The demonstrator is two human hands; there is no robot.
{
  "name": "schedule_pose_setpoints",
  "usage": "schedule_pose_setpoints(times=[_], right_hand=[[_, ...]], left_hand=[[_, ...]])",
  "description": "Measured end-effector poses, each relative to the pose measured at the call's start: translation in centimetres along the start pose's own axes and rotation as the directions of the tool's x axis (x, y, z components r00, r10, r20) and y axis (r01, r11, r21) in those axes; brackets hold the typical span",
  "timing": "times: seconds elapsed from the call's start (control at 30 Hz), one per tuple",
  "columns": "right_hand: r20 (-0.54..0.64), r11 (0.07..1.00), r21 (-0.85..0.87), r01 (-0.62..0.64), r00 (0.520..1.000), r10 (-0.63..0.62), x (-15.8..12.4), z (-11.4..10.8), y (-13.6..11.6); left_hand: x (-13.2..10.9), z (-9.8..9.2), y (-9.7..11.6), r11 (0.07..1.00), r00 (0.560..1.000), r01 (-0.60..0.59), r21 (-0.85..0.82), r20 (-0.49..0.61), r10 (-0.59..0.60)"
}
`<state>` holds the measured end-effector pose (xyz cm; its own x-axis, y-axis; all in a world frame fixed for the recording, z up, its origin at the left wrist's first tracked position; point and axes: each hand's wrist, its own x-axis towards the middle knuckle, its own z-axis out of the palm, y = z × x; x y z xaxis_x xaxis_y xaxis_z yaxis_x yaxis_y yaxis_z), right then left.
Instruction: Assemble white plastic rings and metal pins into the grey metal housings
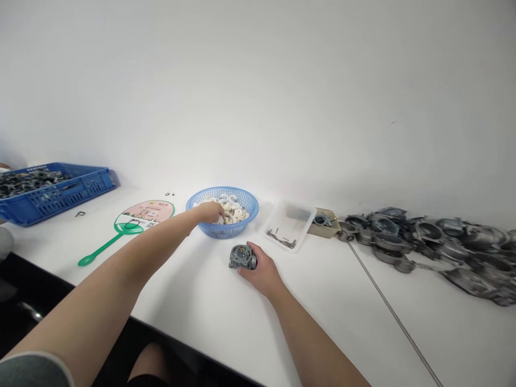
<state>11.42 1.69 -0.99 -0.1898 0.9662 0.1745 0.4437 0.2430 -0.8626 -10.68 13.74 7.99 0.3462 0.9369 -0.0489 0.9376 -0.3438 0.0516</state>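
Observation:
My left hand (209, 212) reaches into a round blue basket (250, 203) full of small white parts (234, 212); its fingers are curled among them, and what they hold is hidden. My right hand (261, 271) rests on the white table and grips a small grey metal carburetor body (242, 257), which sits on the tabletop just in front of the basket.
A clear plastic tray (291, 223) with small metal pins and a tan box (325, 223) lie right of the basket. Several grey metal castings (435, 242) are heaped at the far right. At left are a blue crate (52, 191) of dark parts and a green-handled fan (129, 223).

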Motion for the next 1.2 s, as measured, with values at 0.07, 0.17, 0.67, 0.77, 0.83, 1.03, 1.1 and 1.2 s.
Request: schedule_pose_setpoints(times=[0.07, 0.17, 0.67, 0.77, 0.83, 1.03, 1.1, 1.2], right_hand=[[0.004, 1.0, 0.008, -0.001, 1.0, 0.001, -0.1, 0.1, 0.0], [-0.006, 1.0, 0.02, 0.005, 1.0, -0.005, -0.1, 0.2, 0.1], [-0.009, 0.998, -0.014, 0.057, 0.998, -0.057, -0.1, 0.4, 0.4], [-0.015, 0.997, -0.021, 0.077, 0.997, -0.077, 0.0, 0.5, 0.6], [-0.017, 0.997, -0.032, 0.076, 0.997, -0.077, 0.0, 0.5, 0.5], [-0.01, 0.997, -0.04, 0.063, 0.998, -0.064, 0.0, 0.5, 0.5], [-0.009, 0.998, -0.033, 0.061, 0.998, -0.061, 0.1, 0.5, 0.6], [-0.004, 0.999, -0.009, 0.052, 0.999, -0.052, 0.2, 0.6, 0.7]], left_hand=[[-0.3, 0.4, -0.3, 1.0, 0.999, -0.003, -0.031, -0.035, 0.002], [-0.8, 0.6, -0.6, 0.996, 0.992, 0.012, -0.086, -0.126, -0.022], [-8.8, 6.1, 8.5, 0.825, 0.551, -0.446, -0.347, -0.833, -0.052], [-8.6, 7.9, 9.1, 0.808, 0.541, -0.445, -0.386, -0.835, -0.101], [-8.3, 8.4, 8.8, 0.804, 0.557, -0.452, -0.386, -0.826, -0.083], [-8.3, 8.7, 7.9, 0.795, 0.612, -0.491, -0.355, -0.79, 0.026], [-8.5, 8.9, 7.9, 0.789, 0.619, -0.501, -0.355, -0.785, 0.04], [-8.7, 9.1, 7.8, 0.792, 0.636, -0.495, -0.356, -0.77, 0.051]])
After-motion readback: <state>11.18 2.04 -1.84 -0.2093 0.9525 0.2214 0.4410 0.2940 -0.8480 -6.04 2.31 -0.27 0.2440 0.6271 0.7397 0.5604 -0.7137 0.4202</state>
